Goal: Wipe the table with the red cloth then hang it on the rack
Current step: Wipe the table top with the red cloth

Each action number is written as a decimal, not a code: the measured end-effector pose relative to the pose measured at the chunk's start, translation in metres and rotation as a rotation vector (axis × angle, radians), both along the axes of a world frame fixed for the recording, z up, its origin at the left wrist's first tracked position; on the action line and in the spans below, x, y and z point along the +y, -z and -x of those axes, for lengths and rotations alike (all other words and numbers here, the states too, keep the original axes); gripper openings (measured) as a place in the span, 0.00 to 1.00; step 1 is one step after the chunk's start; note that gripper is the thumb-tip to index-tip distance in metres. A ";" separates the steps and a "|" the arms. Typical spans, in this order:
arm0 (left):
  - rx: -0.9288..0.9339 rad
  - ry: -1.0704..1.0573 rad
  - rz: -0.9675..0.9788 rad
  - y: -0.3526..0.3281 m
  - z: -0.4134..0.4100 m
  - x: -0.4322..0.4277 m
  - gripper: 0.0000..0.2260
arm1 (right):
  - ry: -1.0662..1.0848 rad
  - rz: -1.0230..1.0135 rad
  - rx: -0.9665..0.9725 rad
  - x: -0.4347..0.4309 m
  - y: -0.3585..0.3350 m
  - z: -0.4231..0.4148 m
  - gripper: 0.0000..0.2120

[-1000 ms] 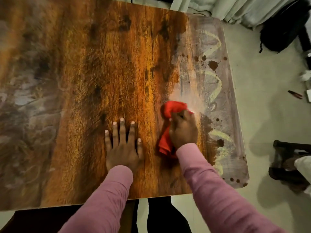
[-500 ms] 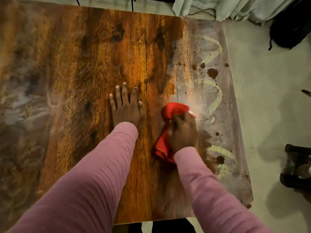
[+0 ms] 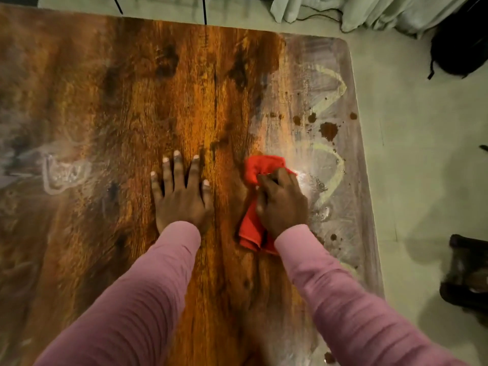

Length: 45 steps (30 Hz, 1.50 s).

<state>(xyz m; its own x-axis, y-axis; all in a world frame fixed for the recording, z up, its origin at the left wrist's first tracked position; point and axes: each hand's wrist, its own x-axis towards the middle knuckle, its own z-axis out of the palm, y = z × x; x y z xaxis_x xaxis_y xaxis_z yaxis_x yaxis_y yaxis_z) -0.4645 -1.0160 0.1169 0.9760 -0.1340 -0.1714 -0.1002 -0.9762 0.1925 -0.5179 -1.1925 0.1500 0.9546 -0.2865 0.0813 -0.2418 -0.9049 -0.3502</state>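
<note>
A bunched red cloth [image 3: 260,167] lies on the wooden table [image 3: 126,107], right of centre. My right hand [image 3: 282,202] grips the cloth from above, fingers curled over it, pressing it onto the wood at the edge of a pale, smeared strip. My left hand [image 3: 181,191] rests flat on the table to the left of the cloth, fingers straight and spread. The right strip of the table carries whitish-yellow streaks [image 3: 330,165] and brown spots [image 3: 328,130]. No rack is in view.
More pale smears [image 3: 63,173] mark the table's left side. Beyond the right table edge is light floor, with a dark bag [image 3: 459,51] at the top right, a dark wooden piece of furniture [image 3: 467,273] at the right, and curtains [image 3: 356,11] at the top.
My left hand has slid farther from me across the wood. The right hand stays on the cloth at about the same place, and the view has shifted forward over the table.
</note>
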 end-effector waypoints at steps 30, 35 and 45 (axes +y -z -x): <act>0.000 -0.001 -0.042 0.003 0.001 0.000 0.26 | -0.083 -0.051 -0.034 -0.017 0.005 -0.113 0.09; 0.009 -0.006 -0.037 0.002 0.001 -0.002 0.26 | 0.401 -0.022 -0.001 -0.081 0.004 -0.130 0.09; -0.018 -0.099 0.051 -0.022 -0.032 -0.029 0.21 | -0.171 -0.014 -0.018 -0.037 0.004 -0.130 0.09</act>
<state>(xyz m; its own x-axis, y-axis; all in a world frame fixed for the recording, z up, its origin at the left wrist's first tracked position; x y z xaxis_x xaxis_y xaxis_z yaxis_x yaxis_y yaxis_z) -0.4320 -1.0452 0.1388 0.9879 -0.0444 -0.1489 -0.0073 -0.9705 0.2412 -0.3881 -1.2299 0.1463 0.9880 -0.1211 0.0958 -0.0782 -0.9275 -0.3655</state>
